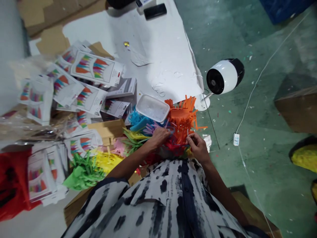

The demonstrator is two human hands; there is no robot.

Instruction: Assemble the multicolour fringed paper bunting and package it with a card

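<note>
My left hand (pixel 160 136) is closed over purple and red fringed paper in front of my lap. What its fingers grip is hidden. To its right, my right hand (pixel 198 148) pinches a thin pale strip (pixel 187 133) against orange fringed paper (pixel 182 115). A white plastic tub (pixel 153 108) holding something clear sits just beyond my left hand. Around it lie bunches of fringed paper: blue (pixel 137 121), yellow (pixel 107 162) and green (pixel 84 172).
Printed packaging cards (pixel 95 67) are piled on the left, beside a red plastic bag (pixel 15 181). A white fan-like device (pixel 226 76) stands on the right with a cable (pixel 252 92) across the green floor. A brown box (pixel 297 109) is at far right. A black phone-like object (pixel 155 12) lies at the back.
</note>
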